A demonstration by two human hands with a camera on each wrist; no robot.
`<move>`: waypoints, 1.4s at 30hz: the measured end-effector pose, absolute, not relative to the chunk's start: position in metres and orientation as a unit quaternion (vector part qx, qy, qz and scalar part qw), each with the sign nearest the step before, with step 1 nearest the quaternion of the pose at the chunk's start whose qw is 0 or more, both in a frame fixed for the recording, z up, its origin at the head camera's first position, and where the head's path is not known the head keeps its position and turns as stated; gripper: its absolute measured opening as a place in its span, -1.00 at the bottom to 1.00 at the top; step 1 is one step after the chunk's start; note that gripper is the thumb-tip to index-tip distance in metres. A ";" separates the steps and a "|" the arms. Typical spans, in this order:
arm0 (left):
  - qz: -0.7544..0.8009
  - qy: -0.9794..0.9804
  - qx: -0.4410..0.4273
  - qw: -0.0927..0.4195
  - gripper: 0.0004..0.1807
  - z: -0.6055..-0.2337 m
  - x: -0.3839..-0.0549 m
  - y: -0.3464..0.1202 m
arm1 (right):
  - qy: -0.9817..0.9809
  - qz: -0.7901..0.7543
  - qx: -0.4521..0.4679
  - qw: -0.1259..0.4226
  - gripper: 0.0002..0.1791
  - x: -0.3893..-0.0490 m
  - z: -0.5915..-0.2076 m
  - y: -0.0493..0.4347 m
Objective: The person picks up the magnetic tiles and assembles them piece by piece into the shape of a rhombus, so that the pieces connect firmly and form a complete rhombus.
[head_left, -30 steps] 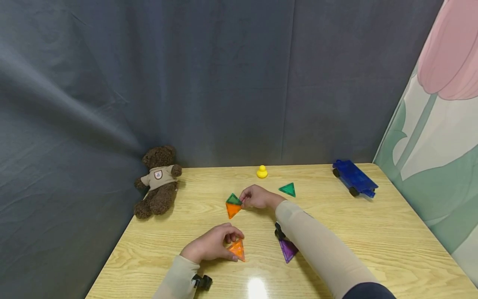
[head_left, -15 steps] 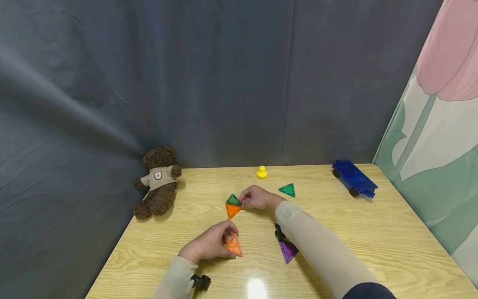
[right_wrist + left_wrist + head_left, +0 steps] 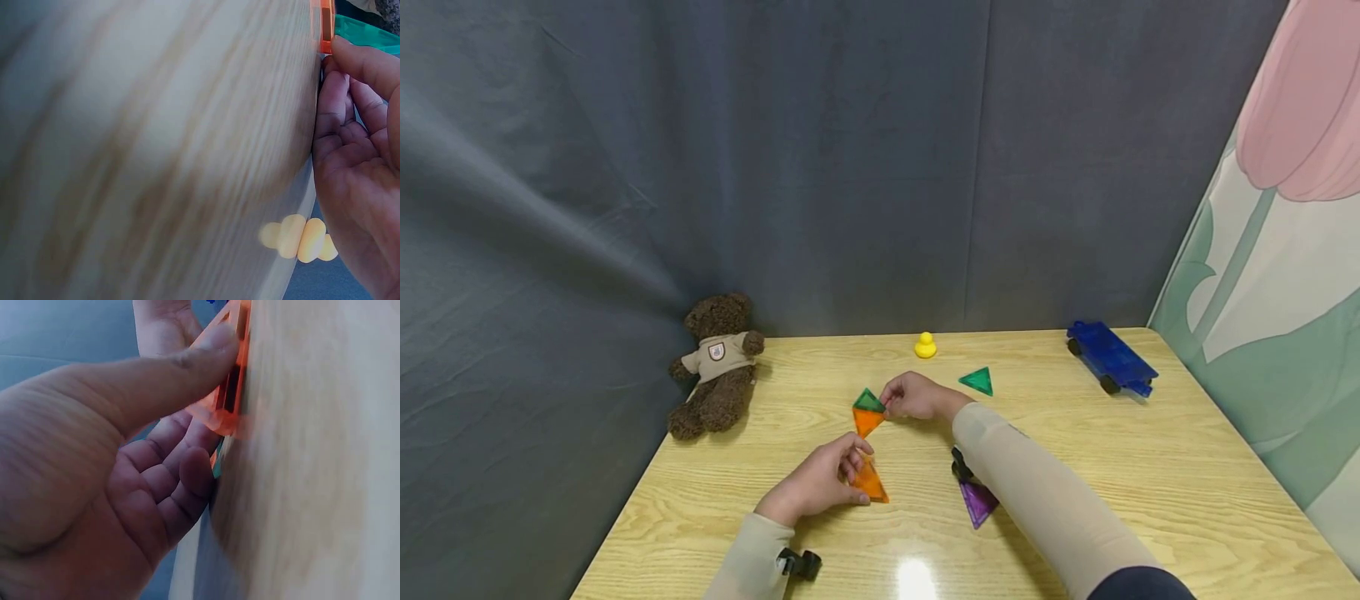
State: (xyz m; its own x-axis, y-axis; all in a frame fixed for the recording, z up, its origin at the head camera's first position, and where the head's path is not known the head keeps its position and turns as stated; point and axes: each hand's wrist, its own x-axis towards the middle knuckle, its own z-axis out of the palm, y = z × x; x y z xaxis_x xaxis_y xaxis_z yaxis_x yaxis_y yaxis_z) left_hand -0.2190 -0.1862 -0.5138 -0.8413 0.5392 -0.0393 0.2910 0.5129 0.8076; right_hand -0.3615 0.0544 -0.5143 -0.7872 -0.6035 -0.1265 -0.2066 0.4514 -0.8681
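My left hand (image 3: 820, 477) holds an orange triangular magnetic tile (image 3: 872, 483) low over the table, fingers at its far side and thumb at the near edge. In the left wrist view the thumb lies across this orange tile (image 3: 215, 419). Farther back, a green triangular tile (image 3: 868, 400) sits edge to edge with a second orange tile (image 3: 867, 421). My right hand (image 3: 919, 396) pinches their shared right corner with its fingertips. The right wrist view shows the thumb tip against that corner, where the orange tile (image 3: 326, 28) meets the green tile (image 3: 369, 34).
A purple triangular tile (image 3: 977, 505) lies partly under the right forearm. Behind the right hand is a loose green tile (image 3: 978, 381). A yellow duck (image 3: 925, 346), a brown teddy bear (image 3: 721, 367) and a blue wheeled base (image 3: 1108, 358) stand around the wooden table (image 3: 1150, 467).
My left hand has moved the orange tile slightly away from me and to the left, closer to the joined pair, turning it a little. My right hand and the joined tiles have stayed put.
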 end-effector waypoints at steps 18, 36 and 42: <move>0.461 0.862 0.202 0.068 -0.72 -0.519 -0.226 -0.196 | 0.830 -0.456 -0.240 0.215 -0.91 -0.363 -0.511 0.054; 0.536 0.837 0.074 -0.081 -0.74 -0.517 -0.239 -0.203 | 0.829 -0.458 -0.237 0.216 -0.89 -0.362 -0.513 0.053; 0.541 0.835 0.047 -0.089 -0.73 -0.515 -0.243 -0.203 | 0.829 -0.459 -0.237 0.213 -0.89 -0.362 -0.512 0.053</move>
State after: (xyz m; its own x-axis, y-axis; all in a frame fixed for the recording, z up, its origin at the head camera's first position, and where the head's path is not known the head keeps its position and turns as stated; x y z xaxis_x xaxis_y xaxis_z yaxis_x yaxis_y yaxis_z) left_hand -0.2430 -0.2033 -0.5150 -0.9795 -0.0174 0.2007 0.1760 0.4110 0.8945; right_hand -0.3619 0.0526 -0.5125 -0.7962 -0.5896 -0.1360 -0.1978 0.4661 -0.8623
